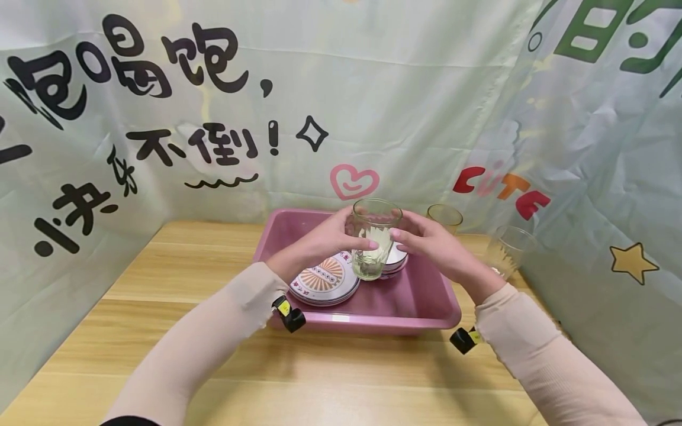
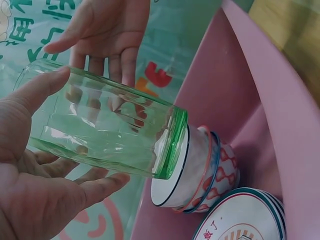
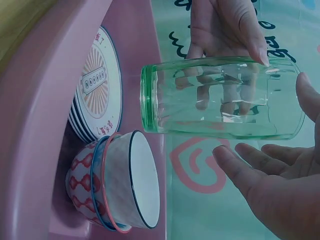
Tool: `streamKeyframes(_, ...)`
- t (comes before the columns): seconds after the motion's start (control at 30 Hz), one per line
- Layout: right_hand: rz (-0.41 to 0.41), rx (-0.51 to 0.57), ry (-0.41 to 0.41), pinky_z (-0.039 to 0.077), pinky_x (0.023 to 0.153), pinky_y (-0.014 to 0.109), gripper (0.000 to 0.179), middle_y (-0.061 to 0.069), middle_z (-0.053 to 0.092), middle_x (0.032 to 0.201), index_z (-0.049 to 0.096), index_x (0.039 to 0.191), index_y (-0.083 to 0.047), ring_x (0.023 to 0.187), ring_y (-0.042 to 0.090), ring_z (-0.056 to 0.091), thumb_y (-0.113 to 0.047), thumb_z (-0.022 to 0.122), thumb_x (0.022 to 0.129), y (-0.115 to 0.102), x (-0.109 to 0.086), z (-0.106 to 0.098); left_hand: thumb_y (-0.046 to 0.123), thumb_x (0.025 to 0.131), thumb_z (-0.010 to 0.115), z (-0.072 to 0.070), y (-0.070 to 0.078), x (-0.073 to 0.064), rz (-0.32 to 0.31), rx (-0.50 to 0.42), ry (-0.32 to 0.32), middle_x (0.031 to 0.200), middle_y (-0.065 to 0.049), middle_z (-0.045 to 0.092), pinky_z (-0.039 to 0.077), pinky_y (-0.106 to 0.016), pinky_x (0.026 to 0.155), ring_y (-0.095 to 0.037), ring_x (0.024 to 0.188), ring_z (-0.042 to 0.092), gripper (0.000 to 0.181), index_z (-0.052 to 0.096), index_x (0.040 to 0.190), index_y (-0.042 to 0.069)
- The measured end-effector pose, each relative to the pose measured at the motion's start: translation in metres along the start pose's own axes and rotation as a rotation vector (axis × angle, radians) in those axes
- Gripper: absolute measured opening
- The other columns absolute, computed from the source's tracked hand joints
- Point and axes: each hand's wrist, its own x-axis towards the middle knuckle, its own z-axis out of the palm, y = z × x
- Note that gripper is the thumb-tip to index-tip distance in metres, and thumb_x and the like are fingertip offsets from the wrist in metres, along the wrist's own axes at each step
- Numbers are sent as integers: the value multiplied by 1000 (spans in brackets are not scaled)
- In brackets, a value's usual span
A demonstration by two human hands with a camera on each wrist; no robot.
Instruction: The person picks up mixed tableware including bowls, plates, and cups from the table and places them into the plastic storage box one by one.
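A pale green drinking glass [image 1: 375,239] is held upright over the pink basin. My left hand [image 1: 330,236] grips it from the left, its thumb on the near side and its fingers round the back, as the left wrist view shows. On the other side my right hand [image 3: 270,175] is spread, with a gap between its fingers and the glass and its thumb close to the rim. Beneath the glass, the basin [image 1: 367,322] holds a stack of patterned plates [image 1: 322,278] on the left and nested bowls [image 3: 112,185] to their right.
Two more glasses stand on the wooden table [image 1: 213,355] to the right of the basin: an amber-rimmed glass [image 1: 445,216] at the back and a clear glass [image 1: 506,251] nearer. A printed curtain [image 1: 415,89] closes off the back and sides.
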Motion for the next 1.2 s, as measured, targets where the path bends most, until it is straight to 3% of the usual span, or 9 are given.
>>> streamKeyframes(0.2, -3, 8, 10, 46, 101, 36, 69, 17, 41, 147, 29, 152, -5, 132, 29, 44, -27, 64, 97, 0, 1, -2, 15, 81, 81, 6, -2, 6, 12, -25, -18, 136, -17, 52, 49, -36, 96, -31, 125, 51, 73, 40, 141, 12)
streamKeyframes(0.47, -4, -73, 36, 44, 103, 45, 66, 16, 46, 143, 37, 148, -5, 129, 30, 47, -31, 66, 95, 3, -5, -7, 11, 83, 79, 11, -9, 14, 89, -61, -106, 134, -4, 56, 49, -35, 97, -30, 124, 52, 71, 42, 143, 13)
streamKeyframes(0.77, 12, -146, 40, 44, 102, 45, 67, 13, 56, 135, 40, 146, -10, 123, 26, 53, -37, 68, 92, 11, -9, -8, 10, 81, 81, 10, -16, 19, 93, -20, -172, 127, -9, 62, 53, -35, 92, -25, 111, 61, 73, 42, 142, 15)
streamKeyframes(0.97, 32, -183, 34, 43, 103, 47, 69, 14, 58, 131, 40, 145, -8, 123, 28, 54, -37, 70, 91, 15, -8, -5, 11, 79, 82, 5, -17, 20, 56, 55, -206, 129, -7, 59, 51, -33, 93, -23, 111, 60, 79, 38, 145, 10)
streamKeyframes(1.2, 38, -252, 32, 46, 101, 47, 67, 17, 60, 128, 44, 139, 0, 120, 29, 56, -36, 72, 90, 21, -6, -3, 21, 76, 86, -1, -18, 23, 14, 269, -206, 137, -9, 52, 46, -32, 100, -20, 119, 53, 84, 40, 144, 7)
